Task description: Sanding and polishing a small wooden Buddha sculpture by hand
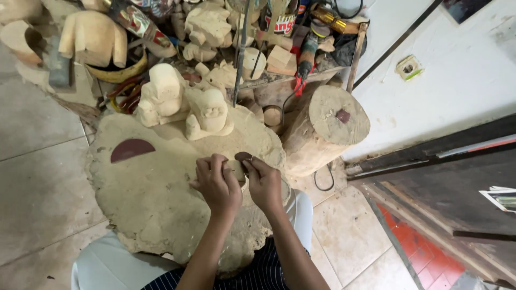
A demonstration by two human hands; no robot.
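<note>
Two bare forearms, no sleeves visible down to the frame edge. Left hand [216, 185] has no jewellery showing. Right hand [263, 181] wears a thin pale ring on one finger. Dark navy garment with fine white pinstripes [252, 276] at the waist. Light grey trousers [107, 263] cover both legs.

Workshop corner, tiled floor and white wall

Pale grey floor tiles [37, 177] run along the left; red tiles [430, 258] show at lower right beside dark planks [451, 188]. A white wall [457, 80] carries a socket [408, 67] and a dark diagonal strip. A log stump [322, 131] stands near a cluttered shelf [301, 75]. Light is soft and even.
</note>
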